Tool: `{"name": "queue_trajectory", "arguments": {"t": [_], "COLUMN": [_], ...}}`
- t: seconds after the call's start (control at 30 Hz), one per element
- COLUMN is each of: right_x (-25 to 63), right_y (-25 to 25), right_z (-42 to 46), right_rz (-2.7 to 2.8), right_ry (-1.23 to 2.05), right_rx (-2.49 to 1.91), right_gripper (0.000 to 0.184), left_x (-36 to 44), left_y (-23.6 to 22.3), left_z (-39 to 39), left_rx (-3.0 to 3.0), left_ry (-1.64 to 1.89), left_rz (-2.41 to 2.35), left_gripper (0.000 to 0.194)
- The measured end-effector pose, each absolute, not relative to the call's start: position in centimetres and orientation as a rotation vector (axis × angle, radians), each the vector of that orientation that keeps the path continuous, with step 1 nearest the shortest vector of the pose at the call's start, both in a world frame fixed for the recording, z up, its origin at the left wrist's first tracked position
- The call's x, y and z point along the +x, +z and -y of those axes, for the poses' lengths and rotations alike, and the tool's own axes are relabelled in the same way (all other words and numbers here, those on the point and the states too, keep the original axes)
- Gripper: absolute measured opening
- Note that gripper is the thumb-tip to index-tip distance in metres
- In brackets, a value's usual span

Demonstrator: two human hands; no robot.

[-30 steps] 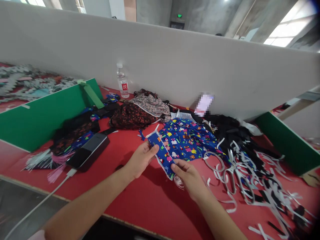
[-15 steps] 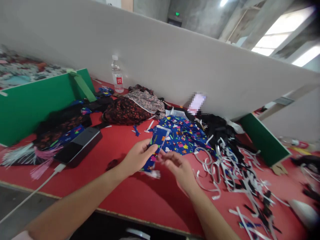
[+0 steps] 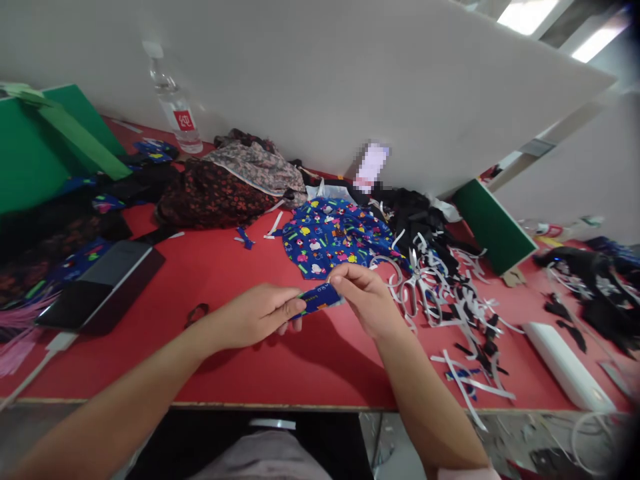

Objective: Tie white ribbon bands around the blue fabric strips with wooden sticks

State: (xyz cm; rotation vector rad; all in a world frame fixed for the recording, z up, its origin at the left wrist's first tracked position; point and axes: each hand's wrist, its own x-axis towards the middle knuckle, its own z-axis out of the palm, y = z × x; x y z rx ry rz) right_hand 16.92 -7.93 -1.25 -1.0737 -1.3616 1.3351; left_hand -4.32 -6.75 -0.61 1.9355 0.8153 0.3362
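Both my hands hold one small strip of blue patterned fabric (image 3: pixel 318 299) just above the red table (image 3: pixel 320 367). My left hand (image 3: pixel 260 317) pinches its left end with fingers closed. My right hand (image 3: pixel 363 297) pinches the right end from above. The strip lies nearly flat between them. Behind the hands spreads a larger piece of the same blue cartoon-print fabric (image 3: pixel 333 237).
Scissors (image 3: pixel 413 293) lie among several white and black trimmings (image 3: pixel 465 313) to the right. A dark floral cloth pile (image 3: pixel 215 193), a water bottle (image 3: pixel 173 100), a black device (image 3: pixel 103 283) with a white cable, green dividers (image 3: pixel 493 223) and a white wall panel surround the table.
The blue strip has been turned from upright to nearly flat and lowered toward me. My right hand shifted to its right end. The camera tilted down and right.
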Motion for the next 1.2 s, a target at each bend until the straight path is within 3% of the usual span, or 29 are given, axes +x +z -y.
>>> {"name": "queue_trajectory", "arguments": {"t": [0.33,0.6,0.73,0.97,1.07,1.2], "right_x": [17.4,17.4,17.7,18.3,18.0,17.2], "right_y": [-0.4,-0.1,-0.3,-1.2,-1.4,-1.1], "right_z": [8.7,9.5,9.2,8.6,8.7,9.2], "right_rz": [1.623,1.845,1.869,1.825,1.663,1.718], "right_ry": [1.295,0.838,0.500,0.665,0.803,0.654], "right_rx": [-1.017,-0.958,-0.948,-0.918,-1.079,-1.216], "right_gripper": [0.023,0.014,0.012,0.015,0.027,0.014], "left_x": [-4.4,-4.8,-4.7,-4.2,-3.6,-2.9], "left_y": [-0.3,-0.1,-0.4,-0.1,0.3,0.5], "left_z": [6.5,6.9,6.7,6.8,7.3,8.0], "left_rx": [2.462,2.574,2.414,1.943,1.962,2.028], "left_ry": [0.172,0.319,0.524,0.323,0.403,0.390], "left_rz": [-0.899,-0.915,-0.956,-1.118,-1.213,-1.267], "left_gripper": [0.036,0.042,0.058,0.025,0.021,0.022]}}
